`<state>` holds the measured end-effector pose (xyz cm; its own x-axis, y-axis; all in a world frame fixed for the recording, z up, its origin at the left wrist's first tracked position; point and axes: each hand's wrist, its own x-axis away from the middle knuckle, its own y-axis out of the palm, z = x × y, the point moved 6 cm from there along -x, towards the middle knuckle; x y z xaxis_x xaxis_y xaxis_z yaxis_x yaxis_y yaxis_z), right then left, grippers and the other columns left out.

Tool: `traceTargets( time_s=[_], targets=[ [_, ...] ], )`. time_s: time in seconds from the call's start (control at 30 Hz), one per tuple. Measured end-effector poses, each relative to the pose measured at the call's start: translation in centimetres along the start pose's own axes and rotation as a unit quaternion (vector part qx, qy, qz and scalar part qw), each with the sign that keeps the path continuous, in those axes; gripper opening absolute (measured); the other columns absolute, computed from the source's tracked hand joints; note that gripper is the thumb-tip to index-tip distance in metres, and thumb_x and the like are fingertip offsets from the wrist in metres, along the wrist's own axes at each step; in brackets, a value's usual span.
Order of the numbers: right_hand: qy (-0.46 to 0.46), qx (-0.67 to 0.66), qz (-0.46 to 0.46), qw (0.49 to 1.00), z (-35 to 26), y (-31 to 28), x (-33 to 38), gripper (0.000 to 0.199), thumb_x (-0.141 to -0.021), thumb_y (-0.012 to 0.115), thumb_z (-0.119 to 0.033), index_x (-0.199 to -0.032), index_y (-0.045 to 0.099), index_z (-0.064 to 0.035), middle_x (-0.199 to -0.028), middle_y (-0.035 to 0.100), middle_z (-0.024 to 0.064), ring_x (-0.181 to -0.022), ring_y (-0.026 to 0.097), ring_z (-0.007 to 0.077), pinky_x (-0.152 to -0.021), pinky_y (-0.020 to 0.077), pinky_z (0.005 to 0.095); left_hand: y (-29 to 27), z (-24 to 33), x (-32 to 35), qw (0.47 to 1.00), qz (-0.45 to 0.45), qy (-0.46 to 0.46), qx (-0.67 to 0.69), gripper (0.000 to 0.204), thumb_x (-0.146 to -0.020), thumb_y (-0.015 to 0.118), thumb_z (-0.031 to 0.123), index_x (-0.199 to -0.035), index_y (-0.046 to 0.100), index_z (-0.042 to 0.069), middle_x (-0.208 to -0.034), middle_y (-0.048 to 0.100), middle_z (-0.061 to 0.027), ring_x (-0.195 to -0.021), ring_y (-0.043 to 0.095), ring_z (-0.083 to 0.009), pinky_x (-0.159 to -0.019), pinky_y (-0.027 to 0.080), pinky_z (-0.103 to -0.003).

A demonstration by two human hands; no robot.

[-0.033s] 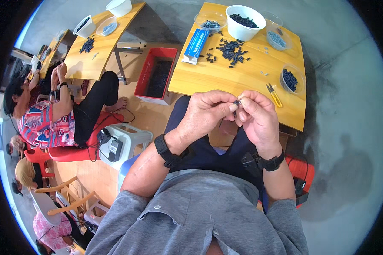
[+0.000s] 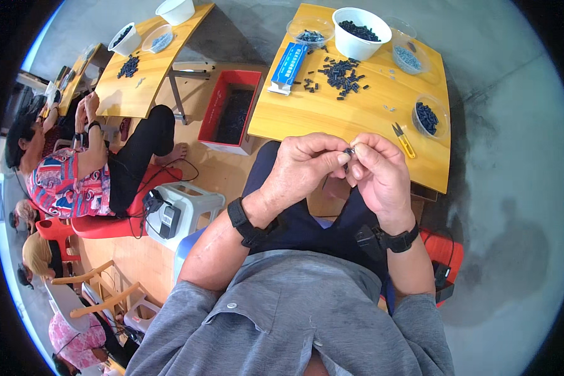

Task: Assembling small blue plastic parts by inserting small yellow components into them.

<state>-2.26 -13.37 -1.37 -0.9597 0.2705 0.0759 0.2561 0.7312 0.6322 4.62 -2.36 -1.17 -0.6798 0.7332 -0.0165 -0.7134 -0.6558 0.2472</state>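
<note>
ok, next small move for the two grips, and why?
Probably the left grip should hold steady while the right grip eases slightly aside: both meet at a small dark piece, they cover most of it, and whether anything is joined can't be seen.

On the table [image 2: 288,116], bare wood is leaving passage at near left. Yellow snips [image 2: 407,143] and a clear tub [image 2: 443,119] are obstructing the right, black pieces [image 2: 340,76] the middle.
</note>
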Motion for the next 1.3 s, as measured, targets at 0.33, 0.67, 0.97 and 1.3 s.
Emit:
traceTargets(
  time_s=[0.33,0.67,0.97,1.3],
  targets=[
    [-0.181,0.343,-0.021,0.922,-2.5,2.2,0.6,0.004,-0.086,0.059,-0.001,-0.089,0.062,0.001,-0.075,0.059,0.0029,-0.063,0.055,0.009,-0.055,0.0439,0.022,-0.3,0.7,0.8,0.998,0.027,0.058,-0.013,0.009,-0.087,0.061,0.001,-0.094,0.065,-0.002,-0.077,0.065,-0.0048,-0.065,0.062,-0.009,-0.059,0.051,-0.022],
    [-0.375,0.541,-0.062,0.75,-3.7,4.7,1.8,0.013,-0.077,0.062,0.006,-0.088,0.061,0.0014,-0.077,0.058,0.0115,-0.064,0.06,0.0238,-0.056,0.0477,0.0307,-0.4,-0.1,1.0,0.999,0.011,-0.017,-0.033,0.01,-0.088,0.06,0.003,-0.095,0.065,-0.003,-0.078,0.064,-0.0029,-0.065,0.059,-0.0078,-0.06,0.05,-0.021],
    [-0.315,0.491,-0.041,0.811,-2.9,4.2,1.5,0.01,-0.08,0.061,0.007,-0.088,0.059,0.0006,-0.073,0.058,0.0105,-0.059,0.06,0.0182,-0.051,0.0469,0.0275,-0.9,-0.4,1.0,1.0,-0.006,-0.023,-0.017,0.01,-0.088,0.06,0.004,-0.095,0.064,-0.003,-0.078,0.063,-0.0028,-0.067,0.059,-0.0079,-0.062,0.049,-0.021],
    [-0.329,0.525,-0.072,0.781,-3.1,3.9,0.8,0.011,-0.075,0.063,0.006,-0.083,0.059,-0.0011,-0.069,0.057,0.0101,-0.059,0.058,0.0218,-0.051,0.0439,0.0298,-0.7,-0.7,0.7,0.999,-0.009,-0.033,-0.007,0.01,-0.088,0.059,0.003,-0.094,0.064,-0.003,-0.078,0.063,-0.0032,-0.067,0.059,-0.0081,-0.061,0.05,-0.022]
  ],
)
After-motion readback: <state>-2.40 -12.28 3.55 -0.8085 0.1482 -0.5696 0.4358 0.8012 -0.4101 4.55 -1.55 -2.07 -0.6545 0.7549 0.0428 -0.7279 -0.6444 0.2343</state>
